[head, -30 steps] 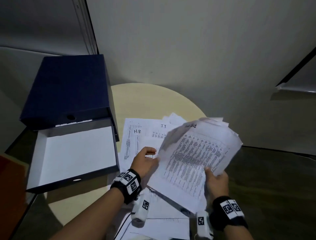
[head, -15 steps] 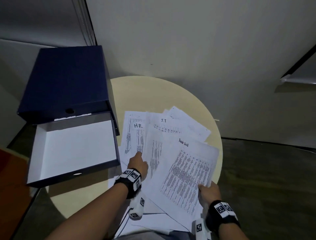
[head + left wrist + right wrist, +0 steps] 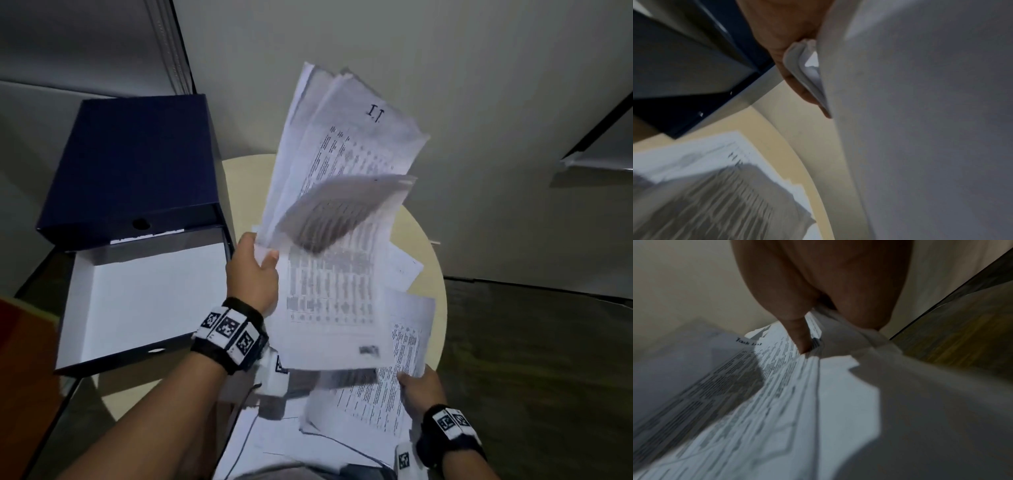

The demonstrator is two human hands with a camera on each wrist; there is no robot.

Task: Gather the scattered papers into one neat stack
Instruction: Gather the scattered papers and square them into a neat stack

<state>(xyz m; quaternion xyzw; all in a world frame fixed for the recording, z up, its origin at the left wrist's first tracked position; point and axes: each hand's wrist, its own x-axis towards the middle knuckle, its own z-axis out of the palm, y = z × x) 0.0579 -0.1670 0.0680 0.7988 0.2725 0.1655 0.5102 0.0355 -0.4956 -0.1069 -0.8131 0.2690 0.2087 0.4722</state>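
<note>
My left hand pinches the lower corner of a sheaf of printed papers and holds it upright above the round table; its top sheet is marked "IT" and one sheet curls forward. From the left wrist the same sheaf fills the right side, its edge gripped by my left hand. My right hand grips the near edge of a second bundle low over the table's front. In the right wrist view my right hand has its thumb on the "Task List" sheet. More sheets lie beneath.
An open dark blue file box with a white inside sits at the table's left, its lid raised behind it. A small white slip lies at the table's right. Dark floor lies beyond the table edge, with a pale wall behind.
My left hand has left the flat sheets and lifted a sheaf upright off the table. My right hand still grips the Task List bundle, now nearer to me.
</note>
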